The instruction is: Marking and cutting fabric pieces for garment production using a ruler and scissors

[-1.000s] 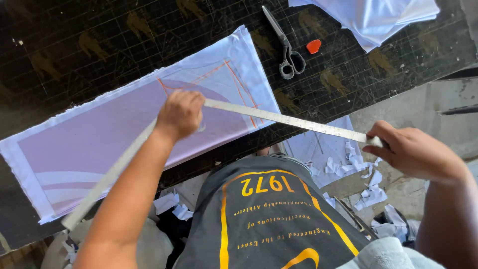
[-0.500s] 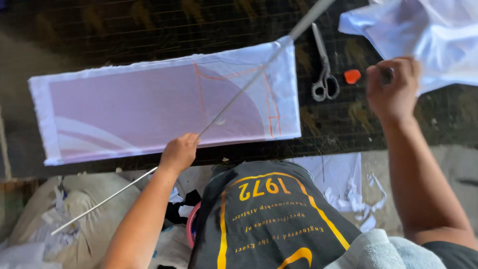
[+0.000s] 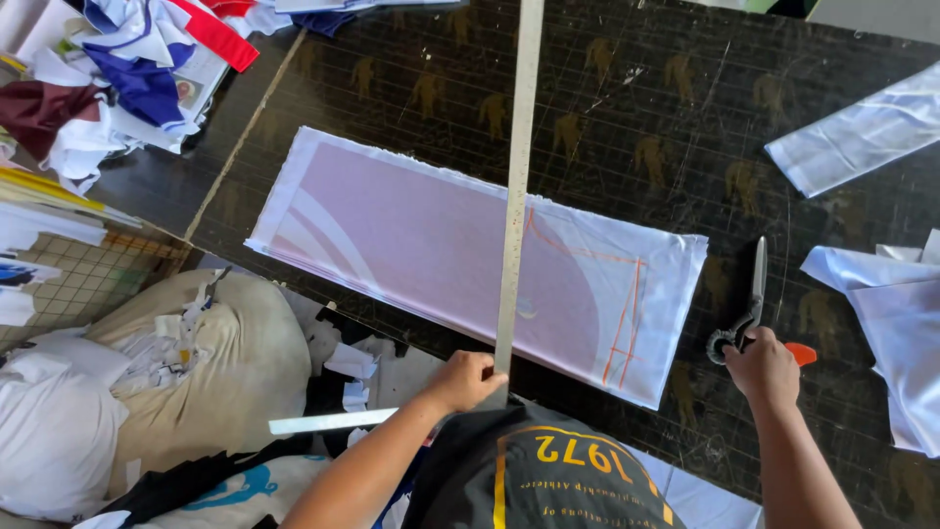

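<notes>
- The long metal ruler (image 3: 515,186) now lies straight up and down across the pale lilac fabric panel (image 3: 431,245), crossing it a little right of its middle; half a second ago it slanted steeply from the lower left to the upper right.
- The left hand (image 3: 466,380) has its grip closed on the ruler's near end, just below the panel's lower edge; earlier it held the ruler further left, off the table's (image 3: 627,108) edge.
- The right hand (image 3: 763,370) has come down from above the panel's right end to just right of its lower right corner. It sits on the handles of the scissors (image 3: 746,309), with an orange piece of chalk (image 3: 801,354) touching it; whether that grip is closed on either one I cannot tell.
- The scissors lie just right of the panel, blades pointing away from the person.
- The panel lies flat on the dark table, its orange marked lines (image 3: 627,304) near its right end.
- A heap of fabric scraps (image 3: 127,69) shows far to the upper left of the panel, and white fabric pieces (image 3: 881,294) well to its right.
- A second, shorter ruler (image 3: 333,421) shows below the panel's left half.
</notes>
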